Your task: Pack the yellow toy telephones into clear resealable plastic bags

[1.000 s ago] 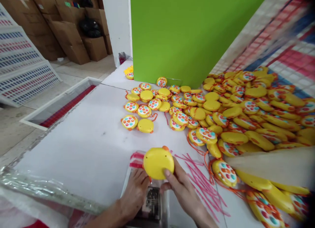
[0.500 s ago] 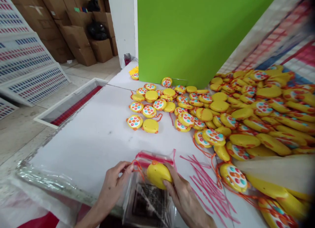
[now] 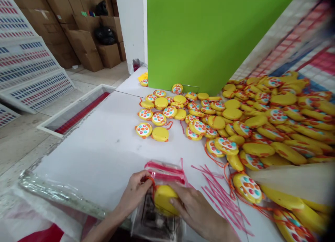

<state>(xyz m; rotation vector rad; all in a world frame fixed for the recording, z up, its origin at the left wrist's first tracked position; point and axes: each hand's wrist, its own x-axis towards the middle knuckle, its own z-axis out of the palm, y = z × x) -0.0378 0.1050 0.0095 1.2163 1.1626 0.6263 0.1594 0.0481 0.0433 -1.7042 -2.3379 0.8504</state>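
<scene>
My right hand [image 3: 195, 209] grips a yellow plastic toy [image 3: 165, 200] with orange tips, its plain side facing up. An orange cord [image 3: 152, 182] runs from the toy to my left hand [image 3: 137, 189], whose thumb and fingers pinch it. Both hands are above a clear plastic container [image 3: 141, 219] with something dark inside, near the table's front edge. Just behind the toy lies a clear pack with pink-red strips [image 3: 164, 170]. Loose pink ties [image 3: 222, 200] are spread on the table to the right of my right hand.
A large heap of similar yellow toys [image 3: 259, 121] with coloured dots covers the right side. A smaller group [image 3: 158, 118] lies mid-table before a green panel [image 3: 204, 36]. White crates [image 3: 34, 57] and cardboard boxes [image 3: 83, 43] stand beyond the table [image 3: 86, 151] on the left.
The toy has come down and slightly left in my right hand, lower over the container. My left hand has moved right, nearer the toy, still pinching the cord.
</scene>
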